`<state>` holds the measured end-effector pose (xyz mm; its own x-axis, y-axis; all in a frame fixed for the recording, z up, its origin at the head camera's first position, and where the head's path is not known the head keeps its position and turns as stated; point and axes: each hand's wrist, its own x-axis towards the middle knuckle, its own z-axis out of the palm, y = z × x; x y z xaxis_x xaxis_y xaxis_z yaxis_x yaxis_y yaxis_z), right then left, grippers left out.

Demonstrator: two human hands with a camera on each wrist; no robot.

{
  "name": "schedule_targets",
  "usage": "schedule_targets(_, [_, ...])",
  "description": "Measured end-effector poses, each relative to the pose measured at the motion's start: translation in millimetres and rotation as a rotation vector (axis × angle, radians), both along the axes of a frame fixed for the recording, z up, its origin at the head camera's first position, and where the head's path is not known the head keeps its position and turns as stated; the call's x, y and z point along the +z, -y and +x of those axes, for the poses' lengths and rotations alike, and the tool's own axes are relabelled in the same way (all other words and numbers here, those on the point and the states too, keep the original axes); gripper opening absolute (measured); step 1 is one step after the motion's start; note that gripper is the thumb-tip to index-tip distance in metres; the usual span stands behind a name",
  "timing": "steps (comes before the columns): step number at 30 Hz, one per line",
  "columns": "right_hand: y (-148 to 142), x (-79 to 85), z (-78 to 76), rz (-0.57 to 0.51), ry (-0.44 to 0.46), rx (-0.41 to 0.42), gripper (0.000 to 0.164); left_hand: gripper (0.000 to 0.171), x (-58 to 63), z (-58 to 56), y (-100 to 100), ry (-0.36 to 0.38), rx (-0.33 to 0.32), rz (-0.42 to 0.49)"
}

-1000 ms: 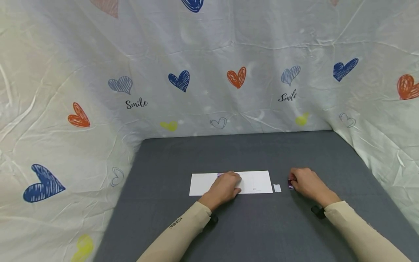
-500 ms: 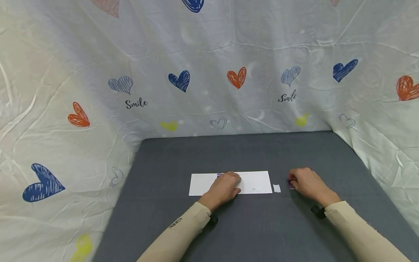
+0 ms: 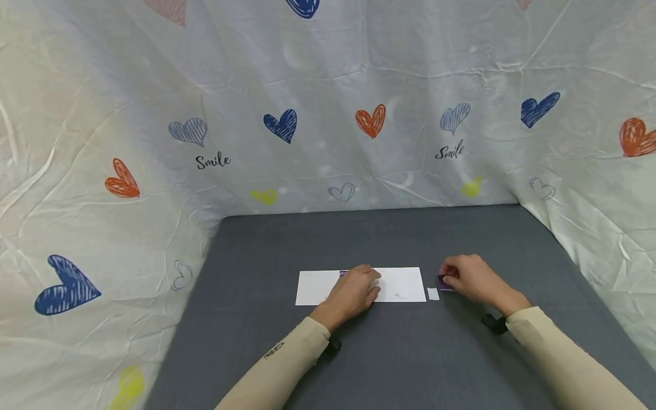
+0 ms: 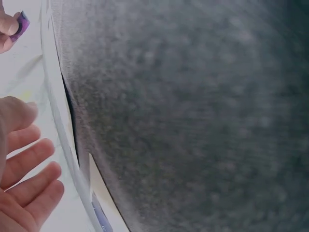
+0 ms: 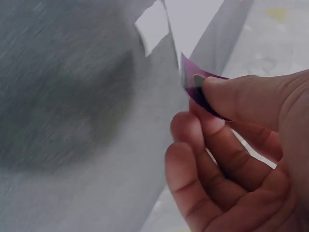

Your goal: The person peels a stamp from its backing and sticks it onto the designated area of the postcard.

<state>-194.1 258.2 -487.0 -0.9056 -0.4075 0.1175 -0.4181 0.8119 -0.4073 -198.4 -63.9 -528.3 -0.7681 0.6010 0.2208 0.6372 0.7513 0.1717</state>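
From where I stand, nearest are two cream sleeves (image 3: 566, 350), with a dark wrist unit (image 3: 494, 323) under the right hand's wrist and a matching one under the left's. Left hand (image 3: 349, 293): fingers relaxed, a bit apart, gripping nothing; it lies over the middle of a long white card (image 3: 402, 282). Contact pressure: can't tell. Card sticks out both sides of that hand, and a small purple patch (image 3: 343, 273) shows on it just past the knuckles. Right hand (image 3: 474, 280): pinching a small purple piece (image 5: 191, 81) between thumb and index finger, other fingers curled underneath; piece is slightly bent, dark rounded mark by the thumb. Whether its lower edge touches the table, can't tell. Small white scrap (image 3: 433, 294) sits left of the right hand, between the pinched piece and the card's right end, just beside both. Dark grey table (image 3: 379, 364) under everything, running on past both hands. Farthest beyond the hands: a wrinkled white curtain (image 3: 328, 80) with hearts in blue, orange and yellow, "Smile" printed twice.
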Motion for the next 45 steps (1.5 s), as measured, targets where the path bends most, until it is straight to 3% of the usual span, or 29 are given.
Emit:
schedule_targets(9, [26,13.9,1.0,-0.164,0.086,0.037,0.007,0.025,7.4,1.3,-6,-0.055,-0.01,0.108])
schedule_targets(12, [34,16.6,1.9,-0.2,0.096,0.059,0.006,0.026,9.4,2.1,-9,-0.038,-0.008,0.143])
schedule_targets(14, [40,17.4,2.1,-0.214,0.098,0.071,0.006,0.026,11.0,2.8,-10,0.004,0.001,0.192])
schedule_targets(21, [58,14.6,2.7,-0.269,0.097,0.103,0.006,0.026,15.4,2.5,-17,0.221,0.035,0.488])
schedule_targets(25, [67,9.7,3.3,-0.299,0.078,0.114,0.007,0.023,16.7,3.5,-19,0.305,0.019,0.574])
schedule_targets(31, [78,4.2,4.0,-0.327,0.084,0.131,0.011,0.015,15.1,5.9,-20,0.39,0.041,0.636])
schedule_targets(37, [83,3.1,5.7,-0.331,0.124,0.123,0.011,0.011,14.3,6.5,-19,0.393,0.061,0.631])
schedule_targets(45, [80,1.2,4.5,-0.302,0.076,0.112,0.004,0.011,15.1,6.4,-14,0.401,0.068,0.629])
